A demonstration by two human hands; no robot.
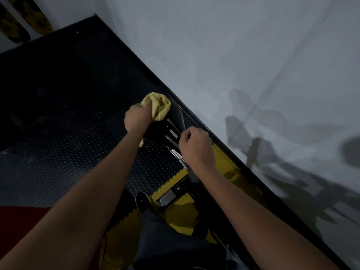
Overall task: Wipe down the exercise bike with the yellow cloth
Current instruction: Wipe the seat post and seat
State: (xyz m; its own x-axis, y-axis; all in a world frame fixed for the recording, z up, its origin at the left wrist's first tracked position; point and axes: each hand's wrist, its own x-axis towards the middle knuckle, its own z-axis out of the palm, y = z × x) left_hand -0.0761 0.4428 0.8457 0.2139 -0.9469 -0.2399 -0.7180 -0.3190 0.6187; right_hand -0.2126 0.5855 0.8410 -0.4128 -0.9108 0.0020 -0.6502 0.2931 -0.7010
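The exercise bike (176, 131) is a black frame with silver rails, seen from above in the middle of the view. My left hand (137, 118) grips the bunched yellow cloth (158, 106) and presses it on the far end of the black saddle. A corner of the cloth hangs below my wrist. My right hand (195, 145) is closed around a part of the bike beside the silver rail; what it grips is hidden by the fingers. Lower down, the bike's black post and a round knob (142, 200) show between my forearms.
Black diamond-pattern floor mats (68, 152) with yellow-edged tiles (175, 211) lie under the bike. A pale wall (253, 65) runs close along the right, met by a black skirting strip. A red surface (19, 221) sits at lower left. Dark trousers show at the bottom.
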